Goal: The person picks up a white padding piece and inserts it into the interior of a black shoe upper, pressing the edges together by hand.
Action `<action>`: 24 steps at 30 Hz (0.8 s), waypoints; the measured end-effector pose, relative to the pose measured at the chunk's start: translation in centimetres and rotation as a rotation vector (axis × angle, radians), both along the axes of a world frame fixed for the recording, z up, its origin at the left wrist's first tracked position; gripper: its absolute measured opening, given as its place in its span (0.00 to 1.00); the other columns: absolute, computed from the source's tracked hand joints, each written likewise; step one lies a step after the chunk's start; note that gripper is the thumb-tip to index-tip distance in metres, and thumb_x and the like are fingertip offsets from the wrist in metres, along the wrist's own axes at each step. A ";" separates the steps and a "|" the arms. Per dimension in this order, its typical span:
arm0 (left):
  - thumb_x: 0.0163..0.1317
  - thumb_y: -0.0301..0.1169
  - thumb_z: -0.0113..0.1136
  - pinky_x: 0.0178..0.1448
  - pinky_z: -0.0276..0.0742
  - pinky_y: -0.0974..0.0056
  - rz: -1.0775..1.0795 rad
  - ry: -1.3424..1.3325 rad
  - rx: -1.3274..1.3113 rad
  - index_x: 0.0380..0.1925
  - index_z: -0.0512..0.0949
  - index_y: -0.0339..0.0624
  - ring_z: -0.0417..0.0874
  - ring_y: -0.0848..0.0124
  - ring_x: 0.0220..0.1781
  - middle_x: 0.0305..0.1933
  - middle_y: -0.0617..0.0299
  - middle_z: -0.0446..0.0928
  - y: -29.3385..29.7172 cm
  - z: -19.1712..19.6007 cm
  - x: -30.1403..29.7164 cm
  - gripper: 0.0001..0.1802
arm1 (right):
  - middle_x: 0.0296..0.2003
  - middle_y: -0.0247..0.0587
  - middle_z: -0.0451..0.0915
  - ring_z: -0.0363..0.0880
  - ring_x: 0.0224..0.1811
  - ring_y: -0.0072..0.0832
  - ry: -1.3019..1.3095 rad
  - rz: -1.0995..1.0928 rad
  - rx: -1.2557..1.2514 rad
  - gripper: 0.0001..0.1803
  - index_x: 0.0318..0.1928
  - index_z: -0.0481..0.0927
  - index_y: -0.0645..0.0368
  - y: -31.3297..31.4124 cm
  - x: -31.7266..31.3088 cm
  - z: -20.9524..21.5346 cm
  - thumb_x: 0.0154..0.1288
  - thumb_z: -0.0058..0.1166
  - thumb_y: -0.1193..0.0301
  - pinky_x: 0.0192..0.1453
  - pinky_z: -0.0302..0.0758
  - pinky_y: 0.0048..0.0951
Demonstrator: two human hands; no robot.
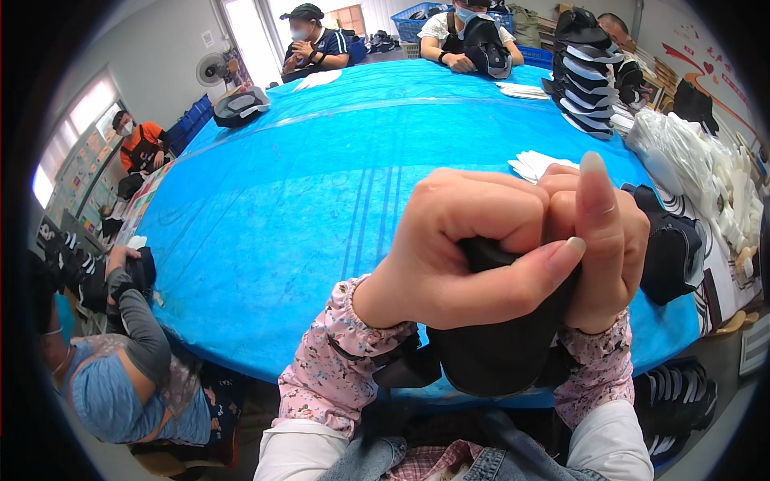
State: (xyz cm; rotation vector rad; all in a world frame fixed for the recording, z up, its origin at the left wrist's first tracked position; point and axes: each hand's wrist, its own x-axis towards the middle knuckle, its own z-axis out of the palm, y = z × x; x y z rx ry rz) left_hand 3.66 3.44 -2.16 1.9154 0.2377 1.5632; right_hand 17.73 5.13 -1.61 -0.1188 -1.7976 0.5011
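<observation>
Both of my hands are raised close in front of me over the near edge of the table, gripping a black cap (497, 353). My left hand (473, 256) is closed round the cap's upper part, its thumb reaching across toward the other hand. Against it, my right hand (597, 232) curls its fingers on the far side of the cap, with one digit pointing up. The cap's rounded part hangs below my hands, and much of its top is hidden by my fingers. Pink floral sleeve covers are on both forearms.
A blue sheet covers the table (265, 208). At right are another black cap (678, 256), white inserts (539, 164), a tall stack of caps (585, 84) and a plastic bag (670, 152). A grey-black cap (241, 106) lies far left. Several co-workers are around the table.
</observation>
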 end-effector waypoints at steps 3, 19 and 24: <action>0.50 0.25 0.62 0.19 0.52 0.69 0.025 0.057 0.034 0.09 0.59 0.40 0.58 0.76 0.15 0.11 0.65 0.60 0.2 0.1 -0.3 0.21 | 0.14 0.39 0.68 0.63 0.14 0.30 0.011 -0.009 0.033 0.15 0.24 0.73 0.68 0.3 0.2 -0.2 0.66 0.41 0.74 0.21 0.58 0.28; 0.52 0.26 0.64 0.39 0.71 0.72 0.600 0.176 0.414 0.36 0.76 0.37 0.76 0.72 0.35 0.37 0.59 0.75 0.5 0.8 0.3 0.11 | 0.12 0.24 0.59 0.50 0.16 0.12 0.225 -0.064 -0.266 0.27 0.11 0.61 0.58 2.9 1.9 0.4 0.70 0.42 0.64 0.21 0.47 0.19; 0.51 0.27 0.64 0.40 0.73 0.70 0.673 0.307 0.490 0.38 0.78 0.37 0.77 0.68 0.37 0.38 0.57 0.76 0.6 0.8 0.2 0.13 | 0.11 0.23 0.58 0.50 0.15 0.10 0.267 -0.186 -0.348 0.28 0.10 0.61 0.57 2.5 1.8 0.9 0.69 0.43 0.62 0.21 0.47 0.19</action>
